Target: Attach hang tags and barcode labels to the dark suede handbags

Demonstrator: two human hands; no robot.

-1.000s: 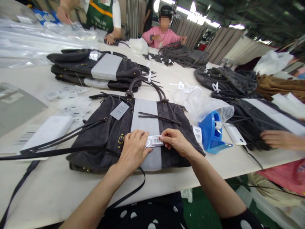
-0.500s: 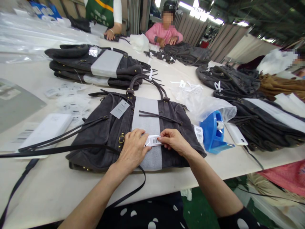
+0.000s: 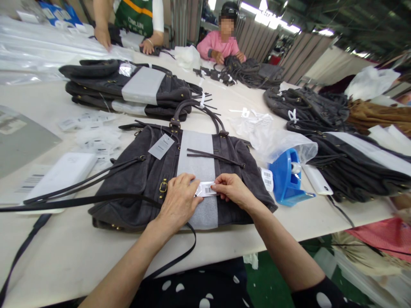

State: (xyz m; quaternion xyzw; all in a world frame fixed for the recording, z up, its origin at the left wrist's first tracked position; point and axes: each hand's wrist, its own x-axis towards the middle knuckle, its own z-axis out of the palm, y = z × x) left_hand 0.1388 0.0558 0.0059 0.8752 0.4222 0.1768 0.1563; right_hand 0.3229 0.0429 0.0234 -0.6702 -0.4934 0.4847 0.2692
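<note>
A dark grey handbag [image 3: 128,179] lies flat in front of me, its handles pointing away. Around its middle runs a pale grey foam wrap [image 3: 196,164]. On that wrap, a small white barcode label [image 3: 207,188] is pinched at its left end by my left hand [image 3: 180,192] and at its right end by my right hand [image 3: 233,188]. Both hands rest against the bag, fingers closed. A grey hang tag [image 3: 161,146] on a string lies near the bag's left handle base. Thin black straps trail off to the left and toward me.
Stacked wrapped bags [image 3: 128,85] lie behind, and more bags [image 3: 362,158] at right. A blue tape dispenser [image 3: 287,179] stands right of my bag, beside a clear plastic bag [image 3: 279,141]. A white box [image 3: 64,175] sits at left. Two co-workers are across the table [image 3: 231,252].
My hands and the label stay almost in place. Across the table, a co-worker's other hand has come into view at the upper left, and the person in pink has shifted their hands.
</note>
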